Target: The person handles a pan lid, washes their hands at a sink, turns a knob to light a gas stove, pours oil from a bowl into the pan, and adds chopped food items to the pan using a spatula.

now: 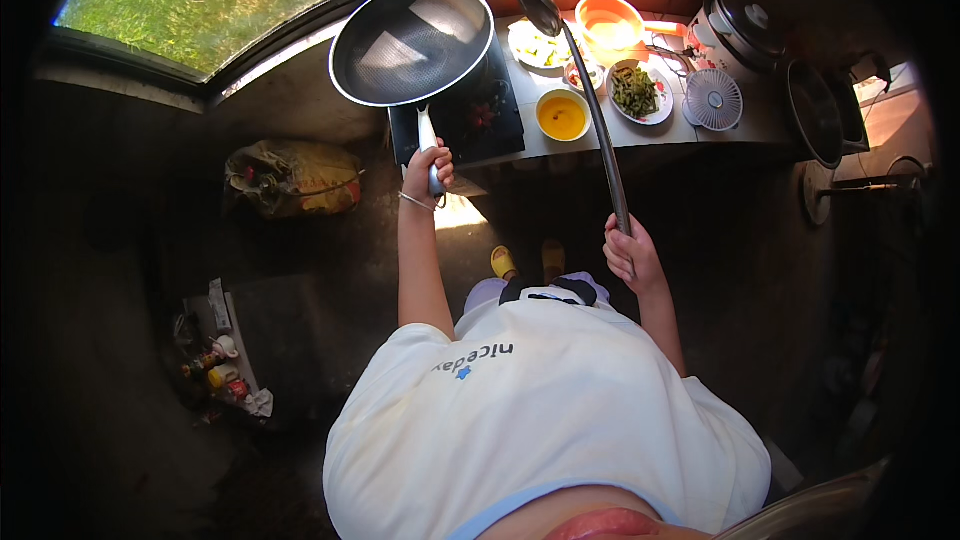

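Observation:
My left hand [429, 174] grips the white handle of a dark wok [409, 49] with a honeycomb-patterned inside and a loop handle on its far rim. The wok is over a black induction cooktop [487, 124]; whether it touches the surface I cannot tell. In my right hand [631, 251] is the long black handle of a ladle [536, 6], its bowl raised toward the window side. Right of the cooktop stands a bowl of yellow liquid, perhaps beaten egg [562, 117]. Beyond it are a small bowl of chopped ingredients [584, 76] and a plate of pale cut food [536, 45].
A plate of cooked green vegetables [636, 92], an orange plastic basin [609, 21], a small white fan [713, 100] and a rice cooker [739, 30] share the tiled counter [529, 146]. A dark pan [814, 112] leans at the right end. A stuffed sack [296, 180] lies left.

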Available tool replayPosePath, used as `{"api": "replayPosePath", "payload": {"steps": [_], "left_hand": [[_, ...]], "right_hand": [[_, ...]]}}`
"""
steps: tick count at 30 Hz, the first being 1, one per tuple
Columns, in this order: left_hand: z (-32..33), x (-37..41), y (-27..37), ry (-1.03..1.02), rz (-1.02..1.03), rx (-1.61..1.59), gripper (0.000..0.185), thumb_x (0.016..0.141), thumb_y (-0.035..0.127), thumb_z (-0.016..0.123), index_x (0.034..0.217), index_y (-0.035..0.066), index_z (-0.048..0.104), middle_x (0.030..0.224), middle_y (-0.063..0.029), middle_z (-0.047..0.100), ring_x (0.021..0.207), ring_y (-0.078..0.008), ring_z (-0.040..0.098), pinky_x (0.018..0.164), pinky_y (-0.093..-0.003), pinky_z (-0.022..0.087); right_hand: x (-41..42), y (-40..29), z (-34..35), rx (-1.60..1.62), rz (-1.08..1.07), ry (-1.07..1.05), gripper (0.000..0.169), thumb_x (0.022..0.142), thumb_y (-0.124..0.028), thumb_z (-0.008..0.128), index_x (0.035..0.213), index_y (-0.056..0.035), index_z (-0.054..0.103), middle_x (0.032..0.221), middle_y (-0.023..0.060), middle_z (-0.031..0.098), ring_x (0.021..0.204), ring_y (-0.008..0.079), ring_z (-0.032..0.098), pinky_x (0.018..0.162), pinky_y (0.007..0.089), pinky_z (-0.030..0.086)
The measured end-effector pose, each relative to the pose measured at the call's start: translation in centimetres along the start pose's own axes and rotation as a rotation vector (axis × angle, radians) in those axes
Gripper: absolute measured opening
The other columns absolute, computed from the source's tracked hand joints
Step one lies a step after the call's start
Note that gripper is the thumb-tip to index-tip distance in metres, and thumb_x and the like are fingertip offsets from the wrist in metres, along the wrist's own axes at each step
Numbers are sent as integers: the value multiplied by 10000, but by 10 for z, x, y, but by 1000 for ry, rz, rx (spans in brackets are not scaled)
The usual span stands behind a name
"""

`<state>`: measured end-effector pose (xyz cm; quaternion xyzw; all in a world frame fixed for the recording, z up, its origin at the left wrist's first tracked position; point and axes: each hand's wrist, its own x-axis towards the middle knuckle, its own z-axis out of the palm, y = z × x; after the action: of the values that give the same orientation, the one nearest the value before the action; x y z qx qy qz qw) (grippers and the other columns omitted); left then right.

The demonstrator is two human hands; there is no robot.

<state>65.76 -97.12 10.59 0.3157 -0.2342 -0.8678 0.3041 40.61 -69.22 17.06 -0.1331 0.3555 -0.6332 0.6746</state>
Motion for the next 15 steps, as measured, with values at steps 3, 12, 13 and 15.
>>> {"api": "replayPosePath", "payload": {"steps": [3, 12, 13, 15], "left_hand": [[3, -4, -7, 40, -26, 43, 143, 795, 63, 526, 896, 117, 442, 563, 21, 383, 402, -78, 381, 364, -231, 364], [4, -16, -21, 57, -83, -22, 156, 784, 43, 512, 892, 123, 432, 552, 18, 371, 387, -87, 359, 356, -239, 330], [4, -16, -22, 65, -82, -17, 157, 783, 41, 510, 892, 123, 432, 551, 18, 370, 386, -87, 358, 356, -240, 330], [8, -19, -27, 79, -82, -4, 159, 781, 36, 507, 891, 124, 431, 550, 17, 367, 385, -89, 357, 356, -241, 331]], "right_hand": [[0, 2, -2, -2, 7, 14, 165, 854, -129, 542, 938, -46, 427, 533, -44, 316, 361, 23, 316, 302, 147, 286], [-2, 2, -4, 1, 32, 21, 142, 860, -110, 526, 939, -46, 427, 522, -42, 304, 355, 25, 313, 299, 152, 283], [-2, 2, -4, 0, 33, 18, 142, 860, -110, 525, 939, -46, 427, 523, -42, 305, 354, 26, 313, 299, 153, 283], [-3, 2, -6, 1, 34, 14, 140, 861, -109, 524, 940, -46, 427, 524, -41, 305, 354, 27, 313, 298, 153, 283]]}}
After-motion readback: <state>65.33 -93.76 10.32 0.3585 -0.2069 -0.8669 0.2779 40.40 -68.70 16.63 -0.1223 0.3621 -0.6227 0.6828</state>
